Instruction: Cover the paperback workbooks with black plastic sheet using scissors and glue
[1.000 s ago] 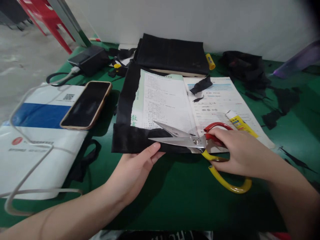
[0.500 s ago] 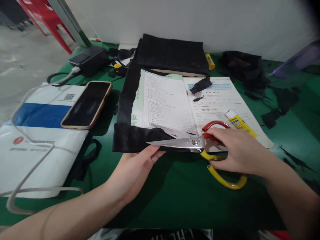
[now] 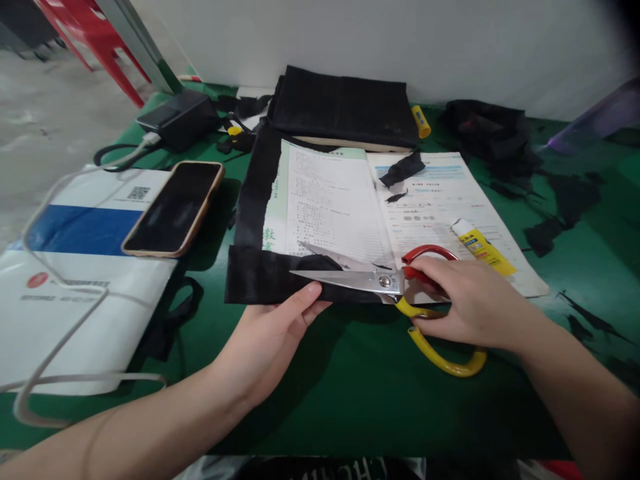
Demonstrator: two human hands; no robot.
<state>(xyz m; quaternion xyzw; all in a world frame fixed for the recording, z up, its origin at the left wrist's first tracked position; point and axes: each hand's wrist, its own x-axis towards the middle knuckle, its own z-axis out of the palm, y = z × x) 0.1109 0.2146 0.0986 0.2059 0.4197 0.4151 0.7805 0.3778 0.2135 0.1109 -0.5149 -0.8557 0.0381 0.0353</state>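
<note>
My right hand (image 3: 463, 300) is closed around the red and yellow handles of a pair of scissors (image 3: 360, 281). The blades are parted and point left over a black cloth flap (image 3: 265, 273). That flap is folded over the near edge of an open book (image 3: 330, 200). My left hand (image 3: 280, 333) pinches the flap's near edge, thumb on top and fingers underneath, close to the lower blade. A yellow glue tube (image 3: 483, 248) lies on the right page, with a black scrap (image 3: 401, 170) near the top of that page.
A phone (image 3: 175, 210) rests on a white and blue packet (image 3: 90, 287) at left, beside a black charger (image 3: 179, 120) and white cable. Behind the book lies a black-covered book (image 3: 343, 107). Black scraps (image 3: 565, 200) and a purple bottle (image 3: 595, 117) are at right on the green table (image 3: 350, 400).
The scissors have shifted slightly left and away from me, their tip now farther in over the black flap. My left hand holds nearly the same place.
</note>
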